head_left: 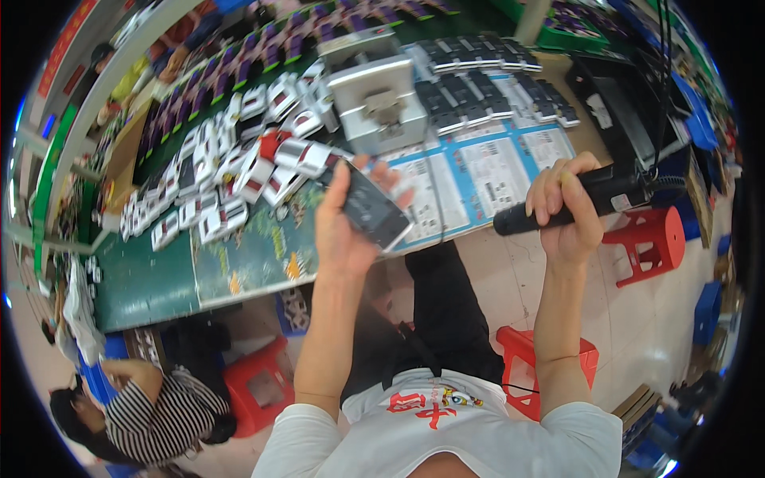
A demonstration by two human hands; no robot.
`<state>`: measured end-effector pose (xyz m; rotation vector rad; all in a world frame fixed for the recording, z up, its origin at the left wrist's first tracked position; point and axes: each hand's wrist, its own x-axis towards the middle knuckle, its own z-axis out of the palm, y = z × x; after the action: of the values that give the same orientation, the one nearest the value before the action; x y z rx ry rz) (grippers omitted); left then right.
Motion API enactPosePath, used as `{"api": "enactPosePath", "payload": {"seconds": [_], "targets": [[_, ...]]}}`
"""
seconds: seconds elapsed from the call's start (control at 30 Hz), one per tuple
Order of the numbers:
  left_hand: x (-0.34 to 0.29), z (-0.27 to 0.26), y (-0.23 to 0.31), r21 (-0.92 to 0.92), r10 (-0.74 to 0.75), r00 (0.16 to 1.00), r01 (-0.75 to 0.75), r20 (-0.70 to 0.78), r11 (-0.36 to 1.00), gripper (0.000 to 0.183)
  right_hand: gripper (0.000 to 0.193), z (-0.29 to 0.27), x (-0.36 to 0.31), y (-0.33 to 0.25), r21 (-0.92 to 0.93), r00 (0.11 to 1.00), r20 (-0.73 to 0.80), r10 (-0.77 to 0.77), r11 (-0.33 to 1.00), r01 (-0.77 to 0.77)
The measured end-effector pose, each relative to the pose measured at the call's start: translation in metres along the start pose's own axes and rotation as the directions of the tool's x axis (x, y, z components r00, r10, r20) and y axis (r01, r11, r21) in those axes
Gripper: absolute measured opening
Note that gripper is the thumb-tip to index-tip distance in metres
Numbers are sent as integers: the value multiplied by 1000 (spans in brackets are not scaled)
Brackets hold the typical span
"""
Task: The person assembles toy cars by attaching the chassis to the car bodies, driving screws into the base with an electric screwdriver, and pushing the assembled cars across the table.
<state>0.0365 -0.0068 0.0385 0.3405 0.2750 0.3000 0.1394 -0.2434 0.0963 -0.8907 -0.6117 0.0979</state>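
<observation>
My left hand [347,235] is closed round a flat, dark-topped device with a white edge [376,209], tilted above the front edge of the bench. Its thumb lies along the near side, and the fingers on the far side are slightly blurred. In my right hand [567,209] is a black electric screwdriver [610,188], gripped round its barrel and held nearly level. A coiled cord [668,185] leaves its right end. White plastic housings with dark red panels [299,155] lie heaped just beyond my left hand, around a small red object [273,143].
A grey metal fixture [377,103] stands mid-bench. Right of it, rows of black-and-white devices [464,99] lie near blue-edged printed sheets [496,179]. A black bin [610,103] is at the right. Red stools [649,243] stand below; a person in stripes [167,410] sits left.
</observation>
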Motion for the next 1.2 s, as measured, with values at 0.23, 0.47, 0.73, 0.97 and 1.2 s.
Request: {"api": "enactPosePath", "payload": {"seconds": [0.23,0.47,0.73,0.97,1.2], "targets": [[-27,-50,1,356,-8,999,23,-43,934,33,12,48,8,61,-82,996,-63,-64,995,59],[-24,-63,1,266,-29,1000,28,-2,964,36,24,48,19,88,-404,989,-131,-63,915,5],[-28,-64,-8,461,24,994,-69,103,885,40,72,23,-8,91,-316,985,-146,91,939,-134],[-28,-63,-7,437,12,999,-26,35,899,40,73,21,-104,103,-689,979,-89,-181,722,70],[-30,-58,-10,361,83,996,-89,33,928,37,81,71,-117,116,-769,987,158,34,631,101]]}}
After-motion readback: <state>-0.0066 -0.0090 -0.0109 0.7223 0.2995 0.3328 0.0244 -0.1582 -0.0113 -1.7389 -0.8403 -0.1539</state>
